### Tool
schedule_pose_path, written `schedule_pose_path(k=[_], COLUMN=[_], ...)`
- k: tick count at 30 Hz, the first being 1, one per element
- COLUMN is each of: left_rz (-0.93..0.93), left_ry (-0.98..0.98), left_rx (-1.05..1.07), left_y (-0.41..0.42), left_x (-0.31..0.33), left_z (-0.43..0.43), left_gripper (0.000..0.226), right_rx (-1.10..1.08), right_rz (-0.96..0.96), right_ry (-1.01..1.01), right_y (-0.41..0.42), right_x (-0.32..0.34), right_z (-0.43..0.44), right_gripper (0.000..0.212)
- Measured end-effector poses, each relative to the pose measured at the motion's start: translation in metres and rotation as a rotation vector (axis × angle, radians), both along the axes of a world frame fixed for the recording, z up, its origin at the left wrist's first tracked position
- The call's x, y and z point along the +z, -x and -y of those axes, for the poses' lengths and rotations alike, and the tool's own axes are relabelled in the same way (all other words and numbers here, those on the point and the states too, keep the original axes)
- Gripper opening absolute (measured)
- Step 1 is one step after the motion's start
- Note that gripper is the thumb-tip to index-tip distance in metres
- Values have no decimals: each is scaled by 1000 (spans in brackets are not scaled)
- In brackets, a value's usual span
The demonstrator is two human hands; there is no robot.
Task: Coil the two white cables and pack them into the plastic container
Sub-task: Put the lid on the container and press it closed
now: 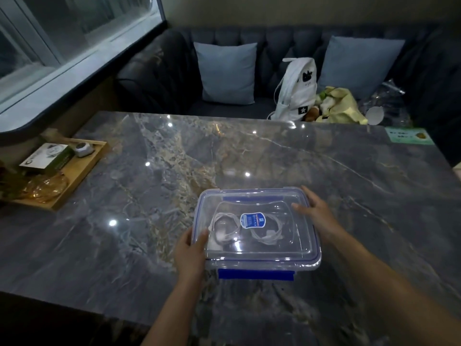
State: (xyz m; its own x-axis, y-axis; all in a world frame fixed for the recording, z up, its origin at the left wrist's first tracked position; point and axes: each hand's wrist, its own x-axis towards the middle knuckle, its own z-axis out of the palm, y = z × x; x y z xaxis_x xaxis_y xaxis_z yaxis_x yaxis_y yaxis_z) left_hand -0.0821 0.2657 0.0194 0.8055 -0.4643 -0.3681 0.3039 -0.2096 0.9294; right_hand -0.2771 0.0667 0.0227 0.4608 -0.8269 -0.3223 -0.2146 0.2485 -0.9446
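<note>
A clear plastic container (309, 255) with blue clips stands near the front of the marble table, its transparent lid (287, 221) lying on top. Through the lid I see two coiled white cables side by side: one (222, 229) on the left, the other (265, 237) on the right, partly hidden by a blue label (252, 220) on the lid. My left hand (190, 250) grips the container's left edge, thumb on the lid. My right hand (315, 211) rests flat on the lid's far right corner, fingers spread.
A wooden tray (82, 168) with a box, a small grey device and an amber glass dish sits at the table's left edge. Behind the table a dark sofa holds two blue cushions, a white bag (295, 88) and a yellow bundle. A green card (409, 136) lies far right.
</note>
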Motion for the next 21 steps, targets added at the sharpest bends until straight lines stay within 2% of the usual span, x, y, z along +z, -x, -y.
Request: schedule_pose_path(k=[2,6,10,14,21], left_rz=[-10,-24,63,123,144], left_ry=[17,21,-9,16,18], left_rx=[-7,-34,-169,-290,-388], left_y=[-2,-5,-7,-9,-12], left_x=[4,6,6,5,2], left_z=[10,21,14,2,-2], left_gripper=[13,13,23,33,41], right_rx=[-1,-43,-89,-152,-157], right_rz=[3,-102,-65,-85,-121], right_ry=[30,96,112,82,116], right_y=[-3,-9,-9,-9,-4], right_x=[3,3,1,3,4], right_z=[6,11,2,-3,-1], right_gripper=[47,48,17,28,12])
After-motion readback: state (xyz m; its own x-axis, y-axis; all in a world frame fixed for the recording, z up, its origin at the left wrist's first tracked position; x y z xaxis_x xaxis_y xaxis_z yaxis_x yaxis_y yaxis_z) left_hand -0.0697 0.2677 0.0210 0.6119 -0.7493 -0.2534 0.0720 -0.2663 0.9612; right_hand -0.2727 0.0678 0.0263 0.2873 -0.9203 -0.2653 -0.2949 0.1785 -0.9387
